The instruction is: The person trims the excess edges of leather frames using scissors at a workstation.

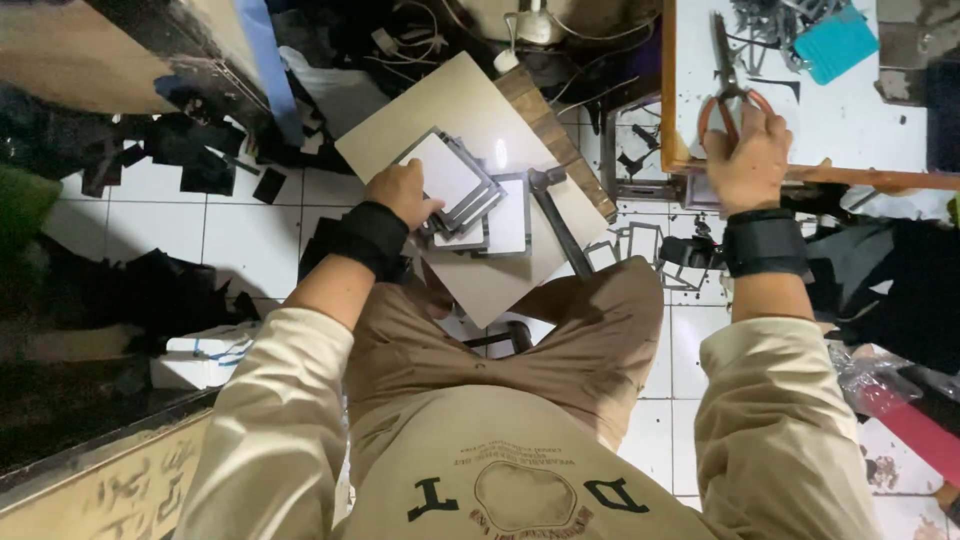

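My left hand (403, 192) rests on a stack of white rectangular cards with dark borders (455, 180), gripping its near edge; the stack lies on a pale board (470, 100) over my lap. More of these cards (508, 215) lie beside the stack. A dark hammer-like tool (556, 215) lies across the board to their right. My right hand (748, 160) reaches to a white worktop (850, 110) at the right and closes on the orange handles of scissors (728, 85). Both wrists wear black bands.
A teal card (836, 42) and grey cut pieces (775, 22) lie on the worktop. Black offcuts (200, 165) litter the white tiled floor (150, 230). Empty dark frames (640, 245) lie on the floor near my right knee. A white box (200, 355) sits at left.
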